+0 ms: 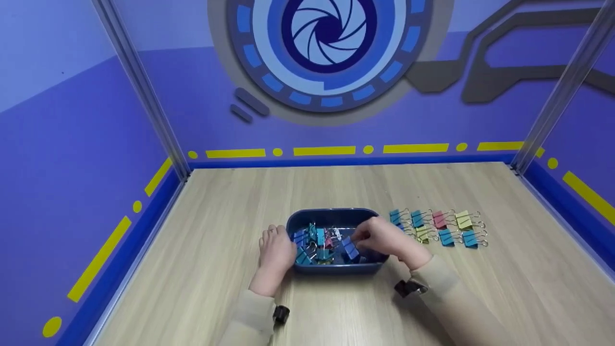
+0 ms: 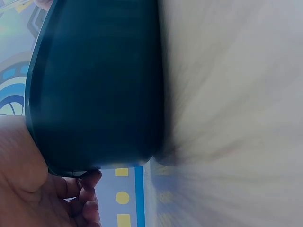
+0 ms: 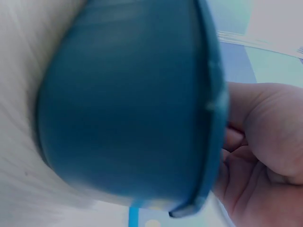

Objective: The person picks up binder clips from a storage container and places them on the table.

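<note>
A dark blue bin with rounded corners holds a mix of binder clips in teal, blue and red, mostly toward its left side. My left hand grips the bin's left rim, with fingers outside the wall; in the left wrist view the rim hides the thumb. Inside the bin's right half, my right hand pinches a blue binder clip between thumb and fingers. The bin wall hides that clip and the fingertips in the right wrist view.
Right of the bin, several binder clips lie in two rows on the wooden table, among them a red one, a yellow one and a teal one. Blue printed panels enclose the back and sides.
</note>
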Action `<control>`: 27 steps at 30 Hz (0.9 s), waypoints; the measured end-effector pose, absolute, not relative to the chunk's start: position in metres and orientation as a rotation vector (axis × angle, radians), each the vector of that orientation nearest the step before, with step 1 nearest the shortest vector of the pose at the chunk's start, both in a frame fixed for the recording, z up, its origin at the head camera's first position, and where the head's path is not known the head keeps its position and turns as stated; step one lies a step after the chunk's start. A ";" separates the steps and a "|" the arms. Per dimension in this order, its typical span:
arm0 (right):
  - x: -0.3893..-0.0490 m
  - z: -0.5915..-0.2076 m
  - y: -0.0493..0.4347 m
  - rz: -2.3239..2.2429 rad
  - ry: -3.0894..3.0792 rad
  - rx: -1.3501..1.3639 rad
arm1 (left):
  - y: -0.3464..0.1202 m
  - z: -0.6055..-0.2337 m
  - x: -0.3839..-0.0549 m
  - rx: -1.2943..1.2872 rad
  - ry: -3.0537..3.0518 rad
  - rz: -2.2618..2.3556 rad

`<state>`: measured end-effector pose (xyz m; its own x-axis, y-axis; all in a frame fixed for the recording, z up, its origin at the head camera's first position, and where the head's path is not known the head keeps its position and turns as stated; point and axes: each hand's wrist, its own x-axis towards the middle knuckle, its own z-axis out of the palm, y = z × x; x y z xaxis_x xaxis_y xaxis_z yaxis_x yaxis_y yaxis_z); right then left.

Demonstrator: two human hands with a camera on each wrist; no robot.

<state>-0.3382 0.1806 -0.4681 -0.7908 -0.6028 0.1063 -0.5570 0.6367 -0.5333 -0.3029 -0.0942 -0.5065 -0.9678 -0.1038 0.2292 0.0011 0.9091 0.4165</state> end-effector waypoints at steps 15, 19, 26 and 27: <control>-0.326 -0.445 0.212 -0.983 2.854 -0.932 | -0.094 -0.506 -0.303 0.085 -2.837 -0.635; -0.323 -0.442 0.226 -1.012 2.876 -0.889 | -0.094 -0.507 -0.304 0.084 -2.834 -0.628; -0.320 -0.441 0.259 -1.040 2.900 -0.782 | -0.094 -0.506 -0.303 0.095 -2.853 -0.648; -0.319 -0.441 0.264 -1.044 2.908 -0.770 | -0.094 -0.506 -0.303 0.097 -2.855 -0.651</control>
<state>-0.3187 0.2639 -0.4412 -0.8823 -0.4276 0.1970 -0.4553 0.6684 -0.5882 -0.3033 -0.0938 -0.5059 -0.9756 -0.1106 0.1899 -0.0174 0.9002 0.4351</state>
